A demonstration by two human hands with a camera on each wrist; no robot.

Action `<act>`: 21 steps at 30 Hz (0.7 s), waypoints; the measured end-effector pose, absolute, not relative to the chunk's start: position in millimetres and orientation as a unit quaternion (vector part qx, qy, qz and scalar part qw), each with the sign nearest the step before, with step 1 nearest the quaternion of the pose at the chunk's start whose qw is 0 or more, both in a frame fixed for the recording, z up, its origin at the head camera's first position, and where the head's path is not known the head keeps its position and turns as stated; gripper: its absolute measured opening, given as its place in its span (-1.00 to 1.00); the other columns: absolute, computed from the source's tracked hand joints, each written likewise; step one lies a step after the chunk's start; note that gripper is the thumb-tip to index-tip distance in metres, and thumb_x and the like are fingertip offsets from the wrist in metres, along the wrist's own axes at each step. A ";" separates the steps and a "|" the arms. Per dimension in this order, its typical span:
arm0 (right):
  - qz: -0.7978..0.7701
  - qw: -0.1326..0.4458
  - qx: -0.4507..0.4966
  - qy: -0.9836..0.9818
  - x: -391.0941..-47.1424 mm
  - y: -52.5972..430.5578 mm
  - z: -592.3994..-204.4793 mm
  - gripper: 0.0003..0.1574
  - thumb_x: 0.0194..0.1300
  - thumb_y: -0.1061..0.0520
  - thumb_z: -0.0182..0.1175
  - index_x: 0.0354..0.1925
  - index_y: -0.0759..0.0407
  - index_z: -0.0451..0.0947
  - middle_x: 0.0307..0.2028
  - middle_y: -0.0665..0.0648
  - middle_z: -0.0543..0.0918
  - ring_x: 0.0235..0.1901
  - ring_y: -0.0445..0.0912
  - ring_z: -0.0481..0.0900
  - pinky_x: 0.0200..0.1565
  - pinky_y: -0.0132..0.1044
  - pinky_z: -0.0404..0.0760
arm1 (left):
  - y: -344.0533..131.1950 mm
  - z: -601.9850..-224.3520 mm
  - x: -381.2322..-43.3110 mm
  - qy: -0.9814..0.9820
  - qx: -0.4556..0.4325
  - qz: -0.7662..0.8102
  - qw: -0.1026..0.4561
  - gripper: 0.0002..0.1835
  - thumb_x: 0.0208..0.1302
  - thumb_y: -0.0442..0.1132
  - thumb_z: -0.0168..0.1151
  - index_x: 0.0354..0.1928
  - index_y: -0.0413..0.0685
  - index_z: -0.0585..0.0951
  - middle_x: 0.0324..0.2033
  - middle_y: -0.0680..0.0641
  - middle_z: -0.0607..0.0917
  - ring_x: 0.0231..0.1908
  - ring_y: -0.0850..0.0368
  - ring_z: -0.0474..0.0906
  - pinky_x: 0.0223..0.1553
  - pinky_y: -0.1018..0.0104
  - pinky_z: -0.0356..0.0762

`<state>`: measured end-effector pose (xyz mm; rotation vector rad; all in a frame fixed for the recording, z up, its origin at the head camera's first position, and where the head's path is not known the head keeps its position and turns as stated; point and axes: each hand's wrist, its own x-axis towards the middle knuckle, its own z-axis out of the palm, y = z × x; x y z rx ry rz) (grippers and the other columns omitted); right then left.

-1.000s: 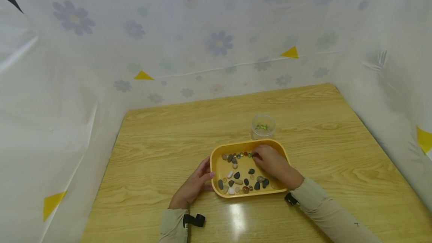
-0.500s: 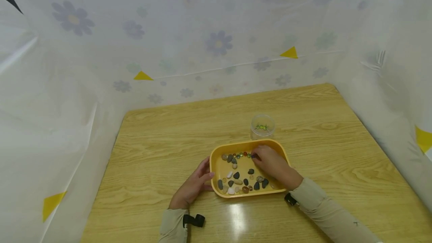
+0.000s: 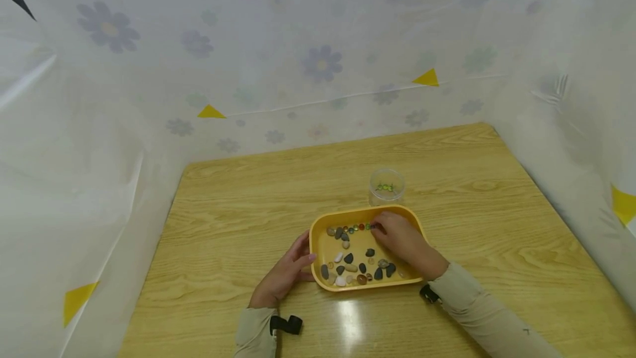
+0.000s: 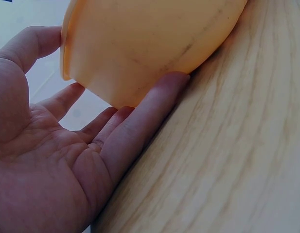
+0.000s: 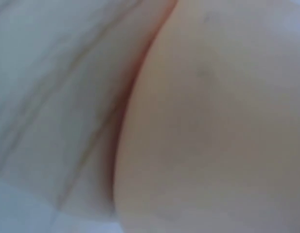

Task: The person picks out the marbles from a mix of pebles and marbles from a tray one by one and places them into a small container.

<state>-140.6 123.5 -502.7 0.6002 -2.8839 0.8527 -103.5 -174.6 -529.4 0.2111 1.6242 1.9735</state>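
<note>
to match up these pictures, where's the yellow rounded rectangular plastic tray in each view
Head: the yellow rounded rectangular plastic tray sits below and right of centre.
Left wrist: its outer wall fills the upper middle.
Right wrist: too blurred to tell.
Shared landmark, head and left wrist only: the bare left hand at the tray's left end.

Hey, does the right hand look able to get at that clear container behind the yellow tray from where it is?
Likely yes: the right hand is inside the yellow tray, and the clear container stands just past its far rim. Only that rim seems in the way, so lifting over it should do.
</note>
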 end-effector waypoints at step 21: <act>0.319 0.066 0.166 -0.931 -139.3 147.5 -475.0 -0.82 0.21 0.20 0.24 -0.19 0.22 0.61 -0.27 0.08 0.61 -0.30 -0.09 0.57 -0.30 -0.21 0.62 | -175.9 -533.6 -105.3 0.602 0.092 0.740 0.284 -0.36 0.38 -0.21 0.03 0.42 0.30 0.07 0.28 -0.20 0.24 0.12 -0.20 0.37 -0.18 -0.11 0.57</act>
